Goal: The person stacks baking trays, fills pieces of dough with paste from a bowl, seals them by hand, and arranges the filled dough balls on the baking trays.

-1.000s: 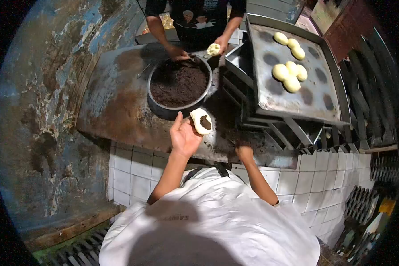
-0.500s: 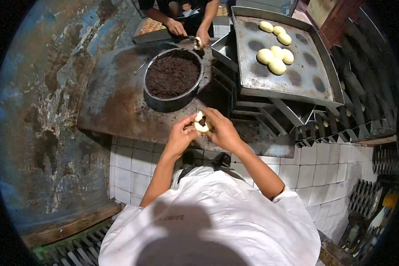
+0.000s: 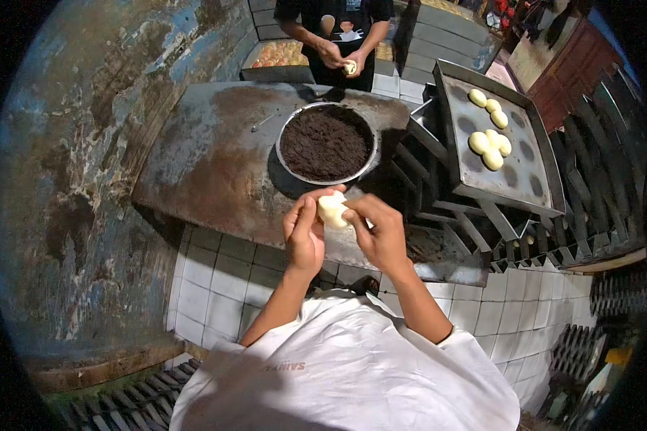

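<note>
A pale piece of dough [image 3: 333, 210] is held between my two hands, just in front of the bowl. My left hand [image 3: 305, 228] cups it from the left, fingers curled around its far side. On the right, my right hand [image 3: 378, 228] pinches the dough's edge between thumb and fingers. No dark filling shows on the dough's visible side. Beyond my fingertips stands a round metal bowl [image 3: 375, 149] full of dark brown, crumbly filling [image 3: 325, 141].
Across the worn table [image 3: 216, 158] a person [image 3: 349, 50] in dark clothes works a piece of dough in both hands. At right, a metal tray [image 3: 474, 188] bearing several dough balls [image 3: 493, 159] tops a stack of trays. A spoon-like tool [image 3: 263, 123] lies left of the bowl.
The dough was open with dark filling showing; now its visible side is smooth and closed. My view has tilted up. The other person's hands have lifted from near the bowl.
</note>
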{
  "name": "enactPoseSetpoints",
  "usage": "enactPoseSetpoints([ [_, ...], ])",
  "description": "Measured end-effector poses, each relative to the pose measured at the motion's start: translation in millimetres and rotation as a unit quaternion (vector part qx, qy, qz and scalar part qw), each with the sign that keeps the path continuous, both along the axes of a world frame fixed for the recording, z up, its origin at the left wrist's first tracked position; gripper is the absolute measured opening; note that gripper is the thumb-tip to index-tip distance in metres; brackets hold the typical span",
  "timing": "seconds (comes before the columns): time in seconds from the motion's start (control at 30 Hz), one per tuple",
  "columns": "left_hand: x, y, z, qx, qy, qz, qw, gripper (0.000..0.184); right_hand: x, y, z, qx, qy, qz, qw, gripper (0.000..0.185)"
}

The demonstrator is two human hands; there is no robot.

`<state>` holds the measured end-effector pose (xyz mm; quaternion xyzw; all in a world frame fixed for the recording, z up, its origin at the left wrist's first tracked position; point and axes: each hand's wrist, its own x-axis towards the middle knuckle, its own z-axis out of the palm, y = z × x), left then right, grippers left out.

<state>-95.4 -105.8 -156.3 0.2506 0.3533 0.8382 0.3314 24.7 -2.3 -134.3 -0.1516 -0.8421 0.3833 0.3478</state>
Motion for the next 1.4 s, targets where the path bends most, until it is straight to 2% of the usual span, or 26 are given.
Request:
enactPoseSetpoints([
  [0.1, -13.4, -13.5, 12.0, 0.04, 0.047, -0.091, 0.994, 0.046, -15.9, -5.0, 14.0, -0.088, 0.048, -0.035, 0.994, 0.033],
  [0.13, -17.7, -15.9, 15.4, 0.045, 0.052, -0.092, 0.993, 0.047, -26.8, -15.9, 16.5, -0.234, 0.105, -0.047, 0.965, 0.031],
  [0.17, -21.9, -18.1, 16.8, 0.05, 0.057, -0.095, 0.993, 0.048, -35.6, -20.6, 14.2, -0.23, 0.106, -0.052, 0.966, 0.031],
  [0.23, -33.8, -21.5, 9.1, 0.044, 0.049, -0.101, 0.993, 0.046, -49.2, -28.9, 8.8, -0.309, 0.107, -0.017, 0.945, 0.027],
  [0.27, -40.2, -19.4, 5.4, 0.037, 0.044, -0.102, 0.993, 0.046, -51.3, -33.2, 10.6, -0.31, 0.068, -0.014, 0.948, 0.027],
  [0.3, -44.8, -16.9, 3.2, 0.039, 0.046, -0.112, 0.992, 0.046, -59.3, -36.6, 3.0, -0.271, 0.047, -0.061, 0.959, 0.031],
  [0.37, -50.4, -15.5, -1.5, 0.017, -0.115, -0.088, 0.989, 0.047, -63.0, -43.5, -3.8, -0.149, 0.041, -0.102, 0.983, 0.038],
  [0.43, -63.6, -14.2, -13.4, 0.022, -0.141, -0.092, 0.986, 0.04, -70.7, -57.5, 8.4, -0.136, 0.079, -0.075, 0.985, 0.045],
  [0.47, -68.7, -14.2, -25.2, -0.002, -0.159, -0.076, 0.984, 0.034, -74.4, -65.7, 19.8, -0.08, 0.06, -0.096, 0.99, 0.051],
  [0.5, -73.0, -13.2, -30.2, -0.023, -0.176, -0.061, 0.982, 0.028, -76.8, -66.1, 13.9, -0.079, 0.062, -0.103, 0.99, 0.051],
  [0.53, -70.8, -13.1, -21.2, -0.006, -0.139, -0.062, 0.988, 0.019, -78.5, -65.2, 3.3, -0.036, 0.034, -0.125, 0.991, 0.052],
  [0.6, -69.9, -11.1, -12.0, 0.008, -0.135, -0.069, 0.988, 0.017, -80.1, -65.8, -1.5, 0.015, -0.014, -0.173, 0.985, 0.053],
  [0.67, -68.9, -13.9, -12.5, 0.031, -0.13, -0.087, 0.987, 0.017, -86.8, -58.9, 3.1, 0.083, 0.041, -0.207, 0.974, 0.039],
  [0.73, -70.7, -14.4, -13.0, 0.034, -0.103, -0.104, 0.989, 0.019, -91.0, -50.2, 5.8, 0.117, 0.07, -0.224, 0.965, 0.034],
  [0.77, -71.1, -14.2, -12.9, 0.037, -0.077, -0.116, 0.99, 0.021, -91.8, -46.8, 8.5, 0.023, 0.088, -0.224, 0.97, 0.027],
  [0.83, -71.9, -17.3, -4.4, 0.05, -0.078, -0.147, 0.985, 0.021, -87.6, -47.7, 13.4, -0.072, 0.105, -0.228, 0.965, 0.021],
  [0.9, -71.3, -19.4, 5.7, 0.075, -0.078, -0.19, 0.976, 0.021, -77.8, -47.8, 21.1, -0.33, 0.068, -0.079, 0.938, 0.011],
  [0.93, -68.0, -21.3, 11.1, 0.052, -0.133, -0.193, 0.971, 0.024, -72.0, -45.9, 19.5, -0.291, 0.011, -0.108, 0.951, 0.017],
  [1.03, -66.3, -21.6, -14.3, -0.027, -0.183, -0.167, 0.969, 0.025, -75.6, -53.1, 7.8, -0.277, 0.059, -0.186, 0.941, 0.017],
  [1.07, -66.6, -23.3, -23.6, -0.05, -0.186, -0.157, 0.969, 0.025, -72.0, -54.3, 3.4, -0.181, 0.041, -0.185, 0.965, 0.018],
  [1.1, -66.8, -23.8, -27.4, -0.05, -0.185, -0.158, 0.969, 0.025, -72.9, -57.9, 0.7, -0.181, 0.041, -0.186, 0.965, 0.018],
  [1.17, -66.8, -23.2, -34.2, -0.12, -0.206, -0.094, 0.967, 0.026, -76.3, -65.9, -3.5, 0.027, 0.012, -0.197, 0.98, 0.028],
  [1.23, -63.6, -22.8, -25.8, -0.102, -0.193, -0.096, 0.971, 0.026, -70.6, -71.4, 0.7, 0.033, -0.018, -0.175, 0.984, 0.031],
  [1.3, -58.2, -19.8, -15.5, -0.071, -0.139, -0.098, 0.983, 0.024, -68.6, -69.1, 1.4, 0.043, -0.066, -0.224, 0.971, 0.028],
  [1.37, -53.1, -16.7, -16.4, -0.052, -0.128, -0.105, 0.985, 0.025, -69.6, -59.4, 13.7, 0.16, 0.02, -0.267, 0.95, 0.023],
  [1.4, -50.5, -15.1, -17.5, -0.036, -0.117, -0.111, 0.986, 0.025, -67.2, -51.2, 12.4, 0.112, 0.024, -0.263, 0.958, 0.023],
])
